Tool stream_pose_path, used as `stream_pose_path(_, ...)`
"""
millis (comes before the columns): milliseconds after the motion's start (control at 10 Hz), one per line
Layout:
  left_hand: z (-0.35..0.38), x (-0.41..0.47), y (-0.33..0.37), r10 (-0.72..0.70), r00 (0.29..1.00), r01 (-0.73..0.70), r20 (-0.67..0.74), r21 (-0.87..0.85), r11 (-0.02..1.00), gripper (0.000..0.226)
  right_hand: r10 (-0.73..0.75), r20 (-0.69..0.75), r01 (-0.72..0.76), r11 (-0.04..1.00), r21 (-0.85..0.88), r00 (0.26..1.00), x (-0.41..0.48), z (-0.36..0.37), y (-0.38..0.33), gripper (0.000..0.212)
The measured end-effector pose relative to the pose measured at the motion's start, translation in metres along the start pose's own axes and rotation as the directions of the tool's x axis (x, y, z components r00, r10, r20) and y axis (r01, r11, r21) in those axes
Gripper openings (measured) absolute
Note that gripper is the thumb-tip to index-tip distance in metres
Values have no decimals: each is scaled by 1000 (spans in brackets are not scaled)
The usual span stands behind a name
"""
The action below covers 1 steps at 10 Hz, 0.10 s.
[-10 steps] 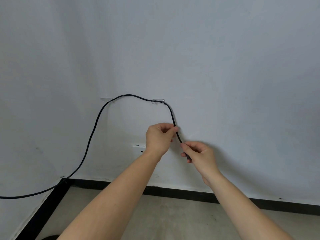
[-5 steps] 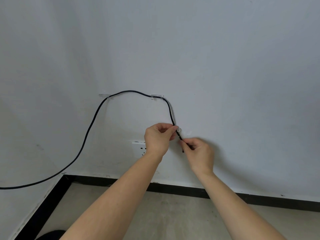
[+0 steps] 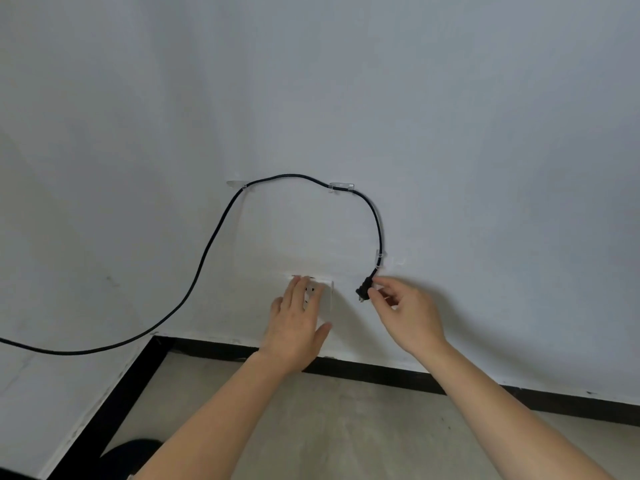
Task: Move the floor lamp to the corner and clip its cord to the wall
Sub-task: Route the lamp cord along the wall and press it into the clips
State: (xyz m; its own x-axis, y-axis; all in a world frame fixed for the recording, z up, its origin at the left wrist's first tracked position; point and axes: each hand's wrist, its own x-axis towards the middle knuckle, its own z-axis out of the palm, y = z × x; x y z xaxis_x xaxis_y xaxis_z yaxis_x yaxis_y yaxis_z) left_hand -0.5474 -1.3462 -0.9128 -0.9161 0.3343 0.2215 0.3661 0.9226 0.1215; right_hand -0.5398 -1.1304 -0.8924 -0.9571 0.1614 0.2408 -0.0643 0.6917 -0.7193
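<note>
The black lamp cord [image 3: 207, 247] comes in from the left edge and climbs the white wall. It passes through two clear clips, the left clip [image 3: 239, 184] and the right clip [image 3: 341, 186], then drops through a third clear clip [image 3: 380, 254]. Its end is a black plug [image 3: 363, 292] hanging just right of the white wall socket [image 3: 325, 296]. My right hand [image 3: 405, 310] pinches the plug's right side with thumb and forefinger. My left hand [image 3: 298, 323] lies flat and open over the socket's left part. The lamp itself is out of view.
A black skirting board [image 3: 381, 372] runs along the foot of the wall and turns at the corner on the left [image 3: 156, 341]. Below lies grey floor [image 3: 329, 427]. A dark rounded object [image 3: 131, 455] sits at the bottom left edge.
My left hand has let go of the cord and dropped onto the socket. My right hand slid down the cord to the plug. The cord now sits in the third clip.
</note>
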Motion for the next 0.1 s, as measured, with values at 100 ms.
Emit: stream_pose_path(100, 6, 1, 2, -30, 998, 29, 51, 19, 999, 79, -6, 39, 7, 999, -42, 999, -8, -5, 0, 35)
